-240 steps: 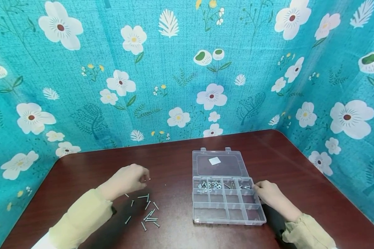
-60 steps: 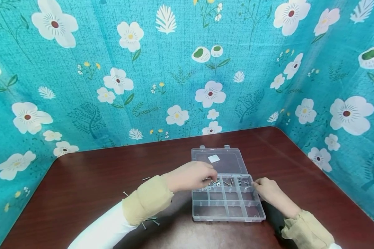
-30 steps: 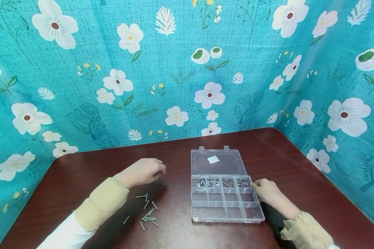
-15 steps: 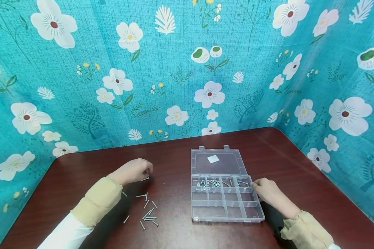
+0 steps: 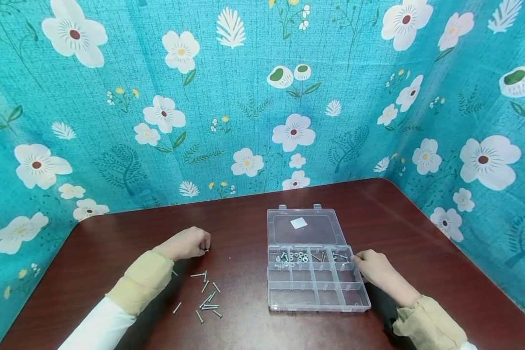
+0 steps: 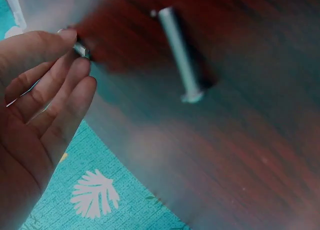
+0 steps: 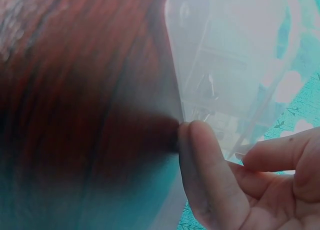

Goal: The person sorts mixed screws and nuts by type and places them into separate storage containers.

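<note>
Pinching a small metal screw (image 6: 81, 51) between thumb and fingertips, the left hand (image 5: 187, 243) is holding it in a narrow grip close to the dark table (image 5: 245, 228); whether the screw is touching the wood, I cannot tell. Such a thin piece is presumably calling for a fingertip hold. The back of this hand is facing up, its fingers bending down.

Nearer the person, loose screws (image 5: 210, 307) are lying scattered. Well to the right, a clear divided box (image 5: 315, 308) is sitting with its lid (image 5: 328, 228) lying open behind it, likely to leave every compartment reachable. Nuts or washers (image 5: 305, 259) and more screws are occupying its back row.

At the box's right edge, the right hand (image 5: 376, 269) is gripping the wall narrowly between thumb and fingers, probably steadying it, the forearm slanting in from the near right.
</note>
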### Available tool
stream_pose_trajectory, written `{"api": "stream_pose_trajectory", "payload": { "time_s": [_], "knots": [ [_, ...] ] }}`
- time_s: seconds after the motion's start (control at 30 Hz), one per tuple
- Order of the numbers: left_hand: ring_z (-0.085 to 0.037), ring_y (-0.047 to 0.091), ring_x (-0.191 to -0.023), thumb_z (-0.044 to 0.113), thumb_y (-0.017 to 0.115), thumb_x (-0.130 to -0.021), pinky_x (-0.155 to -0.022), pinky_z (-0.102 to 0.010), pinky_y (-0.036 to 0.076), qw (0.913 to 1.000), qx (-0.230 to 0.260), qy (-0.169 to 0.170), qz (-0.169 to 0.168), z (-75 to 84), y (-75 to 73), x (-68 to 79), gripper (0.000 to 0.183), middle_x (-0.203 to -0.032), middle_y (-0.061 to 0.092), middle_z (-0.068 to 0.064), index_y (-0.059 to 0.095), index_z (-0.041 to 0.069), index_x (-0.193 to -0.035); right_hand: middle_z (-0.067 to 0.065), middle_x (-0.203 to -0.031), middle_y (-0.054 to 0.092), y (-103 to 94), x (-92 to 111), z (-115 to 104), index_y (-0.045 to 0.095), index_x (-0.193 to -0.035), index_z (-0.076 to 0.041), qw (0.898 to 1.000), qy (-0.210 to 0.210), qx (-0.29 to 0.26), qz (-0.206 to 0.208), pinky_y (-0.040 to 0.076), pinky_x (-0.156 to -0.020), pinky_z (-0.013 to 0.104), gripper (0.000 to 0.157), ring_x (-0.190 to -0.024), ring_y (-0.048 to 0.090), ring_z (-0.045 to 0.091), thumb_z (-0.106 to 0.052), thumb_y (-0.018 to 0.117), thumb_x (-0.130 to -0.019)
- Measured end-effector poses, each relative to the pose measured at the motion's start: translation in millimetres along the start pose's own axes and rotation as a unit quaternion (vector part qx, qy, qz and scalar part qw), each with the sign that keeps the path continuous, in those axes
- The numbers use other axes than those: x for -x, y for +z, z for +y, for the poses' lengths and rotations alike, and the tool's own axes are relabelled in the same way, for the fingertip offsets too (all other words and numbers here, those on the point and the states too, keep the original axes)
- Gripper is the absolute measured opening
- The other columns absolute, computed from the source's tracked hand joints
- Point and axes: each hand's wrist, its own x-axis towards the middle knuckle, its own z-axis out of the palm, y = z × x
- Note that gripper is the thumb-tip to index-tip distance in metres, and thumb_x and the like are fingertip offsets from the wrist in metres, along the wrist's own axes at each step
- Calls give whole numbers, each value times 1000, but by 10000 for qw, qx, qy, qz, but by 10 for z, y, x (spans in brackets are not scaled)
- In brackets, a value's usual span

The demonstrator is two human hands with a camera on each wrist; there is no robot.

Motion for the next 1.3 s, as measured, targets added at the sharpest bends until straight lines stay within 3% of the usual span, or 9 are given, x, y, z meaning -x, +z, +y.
{"api": "stream_pose_trajectory", "payload": {
  "time_s": [0.17,0.3,0.57,0.8,1.17,1.3],
  "knots": [
    [-13,47,-60,-1,69,-72,-57,-28,44,9991,253,-259,-206,38,22,-8,16,-67,53,3,60,13,-74,8,-67,56,2,-2,2,61,-94,13,10000,-1,-64,-7,49,-54,31,31,-61,58,19,-13,44,-90],
    [-13,46,-57,-1,69,-70,-53,-27,41,9980,432,-246,-382,97,33,-7,18,-64,50,3,58,13,-73,11,-71,59,-1,5,-8,60,-97,15,10000,-13,-99,-4,50,-55,31,33,-63,60,20,-12,43,-90],
    [-9,43,-53,-1,66,-70,-48,-23,38,9926,1053,449,-413,276,13,-13,15,-61,48,4,57,11,-74,9,-69,58,-2,12,-19,61,-95,15,9999,-17,-138,25,50,-54,31,32,-61,59,18,-12,44,-90],
    [-6,41,-55,-3,64,-67,-49,-20,36,9875,1133,1018,-413,453,8,-66,16,-62,47,6,56,10,-72,8,-66,58,1,19,-19,62,-92,12,9999,-32,-63,75,48,-53,30,30,-56,56,15,-12,45,-89],
    [-2,42,-58,-4,60,-66,-53,-16,37,9703,1119,2132,-238,954,-85,-157,14,-64,48,6,56,9,-70,9,-68,60,9,16,-16,61,-92,15,9997,5,-179,144,49,-53,31,30,-58,58,17,-10,46,-88],
    [-2,44,-59,-4,59,-67,-54,-15,39,9613,1454,2327,-260,1134,-116,-221,14,-65,49,6,56,8,-74,6,-65,57,8,15,-16,61,-90,13,9998,-27,-111,161,47,-52,30,29,-56,55,16,-11,46,-88]
  ]
}}
